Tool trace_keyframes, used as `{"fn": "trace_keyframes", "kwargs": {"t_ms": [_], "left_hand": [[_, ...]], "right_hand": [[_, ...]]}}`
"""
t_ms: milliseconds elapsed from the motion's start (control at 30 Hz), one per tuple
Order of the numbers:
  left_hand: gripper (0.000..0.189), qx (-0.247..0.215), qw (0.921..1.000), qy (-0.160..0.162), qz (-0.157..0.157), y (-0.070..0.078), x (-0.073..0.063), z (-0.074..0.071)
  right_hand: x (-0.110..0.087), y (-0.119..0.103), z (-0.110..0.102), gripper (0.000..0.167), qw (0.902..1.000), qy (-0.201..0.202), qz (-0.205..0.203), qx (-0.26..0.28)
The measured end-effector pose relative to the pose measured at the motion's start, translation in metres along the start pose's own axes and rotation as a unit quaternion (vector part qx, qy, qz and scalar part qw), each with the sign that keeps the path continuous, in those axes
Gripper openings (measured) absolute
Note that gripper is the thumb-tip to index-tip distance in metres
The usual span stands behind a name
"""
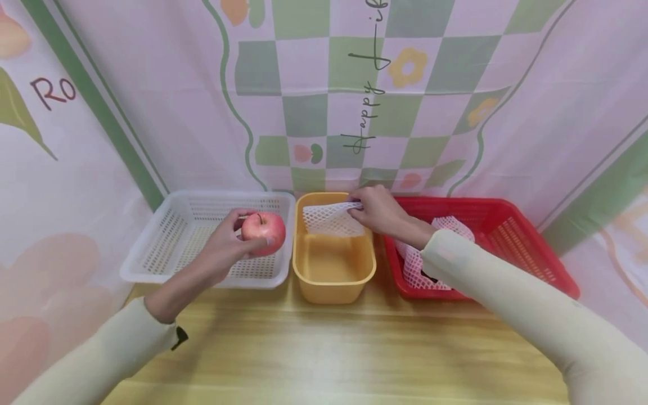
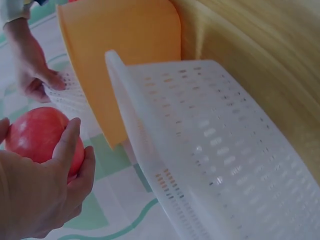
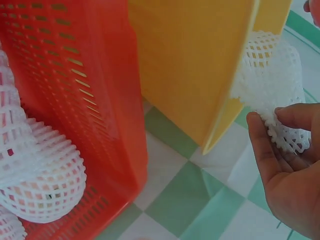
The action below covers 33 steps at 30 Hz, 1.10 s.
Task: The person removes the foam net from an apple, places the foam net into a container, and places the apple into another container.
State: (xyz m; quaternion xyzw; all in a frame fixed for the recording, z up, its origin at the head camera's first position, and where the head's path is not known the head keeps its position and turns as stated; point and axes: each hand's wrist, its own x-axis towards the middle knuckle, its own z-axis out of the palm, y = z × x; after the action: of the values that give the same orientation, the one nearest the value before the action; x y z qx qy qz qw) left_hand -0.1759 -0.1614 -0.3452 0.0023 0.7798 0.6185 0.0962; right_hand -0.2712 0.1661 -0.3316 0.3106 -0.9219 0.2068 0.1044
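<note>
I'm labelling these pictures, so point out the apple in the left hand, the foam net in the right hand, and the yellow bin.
Apple (image 1: 265,229): head view, skin below the stem.
Foam net (image 1: 330,220): head view, middle of the mesh.
Yellow bin (image 1: 332,293): head view, outer front wall.

apple (image 1: 263,229): pinkish-red | net (image 1: 328,219): white lattice | tub (image 1: 331,261): yellow | basket (image 1: 518,242): red | cloth (image 1: 354,64): green-and-pale checks
</note>
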Motion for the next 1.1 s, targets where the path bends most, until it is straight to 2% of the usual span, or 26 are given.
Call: {"fn": "trace_keyframes", "kwargs": {"t_ms": [200,333,500,667,900,1100], "left_hand": [[0.076,-0.038,0.9992,0.007,-0.012,0.005,0.015,-0.004],[0.077,-0.040,0.9990,0.008,-0.019,0.008,0.024,-0.006],[0.078,-0.074,0.9964,0.001,-0.042,0.010,0.037,-0.009],[0.075,-0.103,0.9929,0.002,-0.058,0.008,0.052,-0.016],[0.075,-0.095,0.9930,0.006,-0.071,0.005,0.067,-0.023],[0.079,-0.075,0.9936,0.005,-0.085,0.003,0.074,-0.026]], "right_hand": [[0.007,0.001,0.009,0.012,0.9997,-0.021,0.010,-0.008],[0.011,0.002,0.013,0.013,0.9990,-0.040,0.016,-0.011],[0.014,0.003,0.019,0.016,0.9975,-0.065,0.026,-0.007],[0.016,0.003,0.023,0.015,0.9967,-0.078,0.015,-0.013],[0.017,0.003,0.029,0.014,0.9959,-0.089,0.000,-0.019],[0.020,0.001,0.028,0.037,0.9916,-0.110,0.010,-0.066]]}}
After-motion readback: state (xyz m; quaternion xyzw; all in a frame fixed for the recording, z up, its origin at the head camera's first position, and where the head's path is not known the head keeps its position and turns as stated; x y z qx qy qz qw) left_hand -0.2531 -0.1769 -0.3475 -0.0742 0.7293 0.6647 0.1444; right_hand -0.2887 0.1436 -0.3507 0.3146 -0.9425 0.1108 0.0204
